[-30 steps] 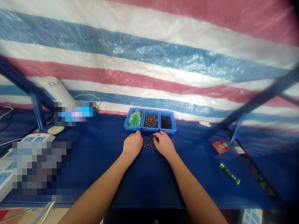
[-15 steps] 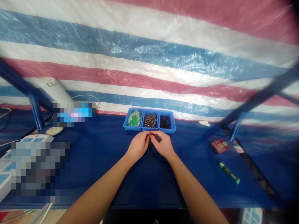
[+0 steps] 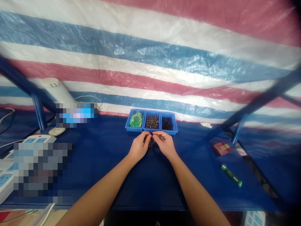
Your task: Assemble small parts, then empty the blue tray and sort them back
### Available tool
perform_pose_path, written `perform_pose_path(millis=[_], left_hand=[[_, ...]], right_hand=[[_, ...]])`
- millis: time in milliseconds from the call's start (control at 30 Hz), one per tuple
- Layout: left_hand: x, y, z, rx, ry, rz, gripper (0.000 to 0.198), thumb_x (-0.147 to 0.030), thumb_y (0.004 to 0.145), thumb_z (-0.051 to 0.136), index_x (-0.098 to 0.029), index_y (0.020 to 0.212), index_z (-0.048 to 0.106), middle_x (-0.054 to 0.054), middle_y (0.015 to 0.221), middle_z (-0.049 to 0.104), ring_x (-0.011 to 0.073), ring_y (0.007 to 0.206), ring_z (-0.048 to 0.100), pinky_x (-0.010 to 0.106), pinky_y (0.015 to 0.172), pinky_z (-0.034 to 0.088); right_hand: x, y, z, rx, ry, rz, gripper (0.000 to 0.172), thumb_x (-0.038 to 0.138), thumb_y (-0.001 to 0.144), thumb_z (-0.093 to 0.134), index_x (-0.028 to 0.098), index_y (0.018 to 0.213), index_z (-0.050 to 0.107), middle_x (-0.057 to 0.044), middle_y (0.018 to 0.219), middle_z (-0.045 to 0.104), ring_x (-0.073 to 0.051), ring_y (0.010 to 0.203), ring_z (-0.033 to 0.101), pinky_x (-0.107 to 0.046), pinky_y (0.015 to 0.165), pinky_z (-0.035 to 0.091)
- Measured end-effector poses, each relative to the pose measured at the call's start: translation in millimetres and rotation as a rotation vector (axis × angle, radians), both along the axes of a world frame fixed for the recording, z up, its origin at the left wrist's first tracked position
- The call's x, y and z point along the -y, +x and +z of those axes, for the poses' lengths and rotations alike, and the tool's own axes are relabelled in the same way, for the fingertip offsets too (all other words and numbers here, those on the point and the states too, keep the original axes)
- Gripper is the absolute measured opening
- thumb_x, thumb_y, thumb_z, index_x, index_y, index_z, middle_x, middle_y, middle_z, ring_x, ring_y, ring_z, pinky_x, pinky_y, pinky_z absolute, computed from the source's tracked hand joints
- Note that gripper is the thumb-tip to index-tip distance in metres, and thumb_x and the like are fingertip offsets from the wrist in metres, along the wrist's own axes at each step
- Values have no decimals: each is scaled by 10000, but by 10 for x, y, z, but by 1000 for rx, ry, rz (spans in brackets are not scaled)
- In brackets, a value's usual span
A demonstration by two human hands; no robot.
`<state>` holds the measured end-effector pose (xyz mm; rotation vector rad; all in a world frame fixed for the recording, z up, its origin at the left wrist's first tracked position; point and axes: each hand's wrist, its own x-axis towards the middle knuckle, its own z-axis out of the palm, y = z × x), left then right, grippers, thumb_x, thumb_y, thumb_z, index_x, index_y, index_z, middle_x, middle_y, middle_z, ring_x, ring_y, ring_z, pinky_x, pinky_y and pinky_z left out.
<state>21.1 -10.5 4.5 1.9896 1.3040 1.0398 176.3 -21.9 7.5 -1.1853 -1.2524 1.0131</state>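
Note:
My left hand point(image 3: 140, 145) and my right hand point(image 3: 165, 143) meet fingertip to fingertip just in front of three joined blue bins. Both are closed in a pinch around something small and dark that the fingers mostly hide. A few small dark metallic pieces point(image 3: 150, 145) show below the fingertips, on the table. Of the bins, the left bin point(image 3: 134, 129) holds clear and green pieces point(image 3: 136, 120). Brass-and-dark metal pieces point(image 3: 152, 121) fill the middle one, and thin black pieces point(image 3: 166, 123) lie in the right one.
On the blue table point(image 3: 94, 163), a red box point(image 3: 222, 148) and a green tube-like packet point(image 3: 231, 175) lie at the right. White power strips point(image 3: 35, 140) and a pale computer mouse point(image 3: 57, 131) sit at the left. Blue frame bars point(image 3: 258, 95) slant at both sides, before a striped sheet point(image 3: 150, 62).
My right hand's fingers have straightened and shifted slightly, with a small gap at the tips. Small dark pieces below the fingers show more clearly. The whole view has moved slightly.

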Motion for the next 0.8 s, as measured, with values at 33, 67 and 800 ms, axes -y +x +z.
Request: perform_pose_path(millis=[33, 67, 800], left_hand=[[0, -3, 5, -7, -5, 7, 234, -372, 966, 430, -204, 990, 591, 11, 800, 678, 147, 699, 644, 250, 653, 487], [2, -5, 11, -10, -10, 16, 245, -380, 967, 424, -203, 979, 593, 6, 769, 671, 146, 673, 639, 249, 639, 480], [20, -8, 12, 38, -45, 37, 213, -375, 966, 414, -203, 973, 538, -11, 730, 635, 138, 624, 615, 240, 609, 438]], right_hand=[[6, -7, 5, 7, 2, 0, 236, 363, 812, 654, 188, 955, 719, -52, 847, 731, -180, 711, 670, -306, 683, 554], [11, -12, 7, 12, 6, -2, 235, 367, 809, 656, 188, 949, 719, -52, 845, 732, -179, 704, 668, -305, 675, 554], [6, -34, -44, -25, 6, 30, 217, 352, 796, 680, 183, 928, 714, -56, 860, 730, -181, 727, 665, -308, 689, 550]])
